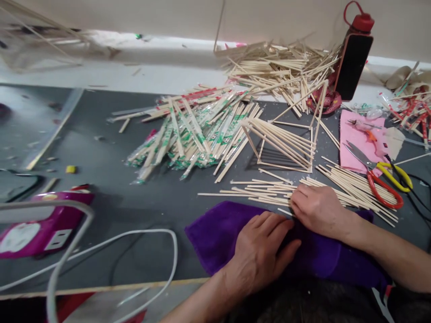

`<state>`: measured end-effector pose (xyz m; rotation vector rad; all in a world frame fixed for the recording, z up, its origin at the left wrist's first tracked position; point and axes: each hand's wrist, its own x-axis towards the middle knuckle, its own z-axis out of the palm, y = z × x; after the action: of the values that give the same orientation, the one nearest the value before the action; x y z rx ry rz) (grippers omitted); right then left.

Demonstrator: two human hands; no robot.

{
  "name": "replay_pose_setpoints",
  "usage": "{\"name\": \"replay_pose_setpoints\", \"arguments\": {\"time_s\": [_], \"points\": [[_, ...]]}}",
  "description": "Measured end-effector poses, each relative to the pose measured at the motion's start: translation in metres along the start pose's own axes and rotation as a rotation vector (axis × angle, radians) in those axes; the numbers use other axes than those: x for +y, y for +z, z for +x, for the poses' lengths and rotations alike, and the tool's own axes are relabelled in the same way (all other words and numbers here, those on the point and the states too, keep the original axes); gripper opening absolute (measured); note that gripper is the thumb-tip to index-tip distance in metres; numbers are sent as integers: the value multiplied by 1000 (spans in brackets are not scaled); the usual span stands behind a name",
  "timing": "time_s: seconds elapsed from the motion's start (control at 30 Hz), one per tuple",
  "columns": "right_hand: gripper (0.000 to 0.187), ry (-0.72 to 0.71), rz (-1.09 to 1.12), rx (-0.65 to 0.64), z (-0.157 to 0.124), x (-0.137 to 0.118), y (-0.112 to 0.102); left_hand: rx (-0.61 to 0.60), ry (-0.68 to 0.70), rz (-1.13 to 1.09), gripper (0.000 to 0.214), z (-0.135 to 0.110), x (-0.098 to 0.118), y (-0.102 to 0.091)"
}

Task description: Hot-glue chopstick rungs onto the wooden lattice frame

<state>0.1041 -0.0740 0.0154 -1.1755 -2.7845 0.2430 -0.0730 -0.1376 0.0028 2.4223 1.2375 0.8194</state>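
My left hand lies palm down on a purple cloth, its fingers extended and the thumb apart. To its right, my right hand is closed, with the fingers curled down at the cloth's upper edge. A short length of a thin wooden chopstick sticks out from under the right fingers; the rest is hidden. Loose chopsticks are spread just beyond both hands. Behind them stands an open frame built of chopsticks, with a slanted row of sticks across it.
Wrapped chopsticks are heaped left of the frame, with a bare-stick pile behind. At right are scissors, a pink cloth and a bottle. A white cable loops beside a magenta device at left.
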Motion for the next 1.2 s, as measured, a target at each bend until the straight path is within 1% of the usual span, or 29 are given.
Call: {"name": "replay_pose_setpoints", "arguments": {"time_s": [0.1,0.17,0.2,0.23,0.3,0.37,0.4,0.47,0.53,0.6,0.67,0.73,0.87,0.9,0.93,1.0,1.07,1.1,1.13,1.2], "points": [[19,42,166,35,-5,8,-5,13,6,-31,19,0,-1,-2],[14,79,350,46,-8,13,-13,12,-14,-139,19,2,-2,-5],[12,91,450,55,-10,15,-18,6,-60,-237,18,4,-3,-8],[10,96,543,70,-12,16,-23,0,-138,-365,18,8,-4,-10],[8,80,678,113,-15,17,-31,-17,-361,-676,19,16,-4,-14],[8,57,714,150,-17,17,-35,-12,-584,-960,24,27,-4,-16],[9,52,706,163,-18,17,-36,1,-663,-1067,25,33,-4,-16],[9,74,688,170,-19,18,-36,39,-740,-1189,24,45,-2,-14],[7,141,701,137,-19,22,-36,80,-745,-1213,18,55,-1,-12],[6,181,731,68,-19,28,-36,107,-706,-1174,13,63,-1,-9],[9,145,746,0,-19,34,-36,116,-652,-1099,10,68,0,-5],[11,101,738,-33,-18,38,-35,116,-620,-1049,7,72,-1,-1],[15,152,702,-44,-19,43,-32,116,-638,-1046,8,72,-4,3],[16,165,693,-45,-19,44,-31,99,-657,-1036,10,72,-6,3],[16,172,686,-42,-19,45,-32,55,-680,-1016,11,71,-8,3],[15,194,679,-25,-21,49,-33,-105,-704,-956,15,68,-11,1],[14,231,680,-19,-22,52,-35,-271,-660,-875,19,65,-13,-1],[15,247,680,-21,-22,53,-35,-320,-610,-837,20,63,-13,-1],[15,255,677,-22,-22,53,-35,-344,-561,-811,20,61,-13,0],[15,218,659,-19,-22,51,-35,-315,-517,-815,15,58,-11,2]]}}
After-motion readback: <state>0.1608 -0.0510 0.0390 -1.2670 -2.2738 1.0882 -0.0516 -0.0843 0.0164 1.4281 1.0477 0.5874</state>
